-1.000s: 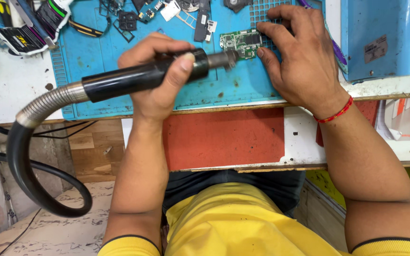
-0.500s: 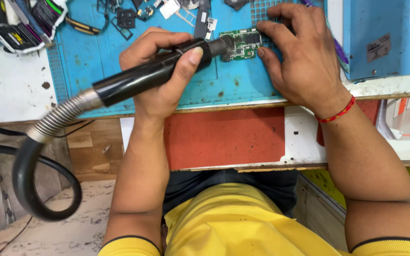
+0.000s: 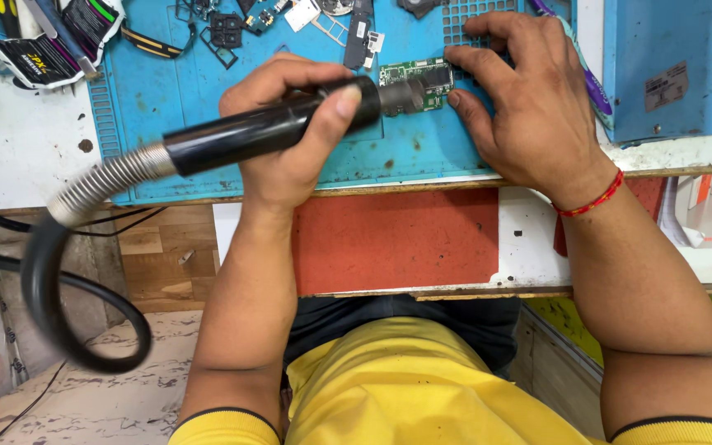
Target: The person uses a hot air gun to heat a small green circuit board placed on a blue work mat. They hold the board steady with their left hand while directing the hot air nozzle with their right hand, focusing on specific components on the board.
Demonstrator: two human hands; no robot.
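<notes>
Gripping a black hot-air wand (image 3: 265,128), the left hand (image 3: 290,140) wraps its fingers around the barrel, thumb pressed on top near the front end. Wand's metal nozzle (image 3: 401,95) points right, tip over the left edge of a small green circuit board (image 3: 422,81); touching or hovering, cannot tell. Board lies on the blue work mat (image 3: 166,99), upper middle of the bench. Right hand (image 3: 529,107) rests flat-ish on the mat, fingers spread, not clenched, fingertips pinning the board's right edge and top. Red thread band (image 3: 591,198) on the right wrist. Ribbed metal hose (image 3: 105,181) runs left from the wand into a black cable (image 3: 51,305) looping down. Loose phone parts (image 3: 290,16) sit at the mat's top edge. Blue box (image 3: 677,66) stands at right.
</notes>
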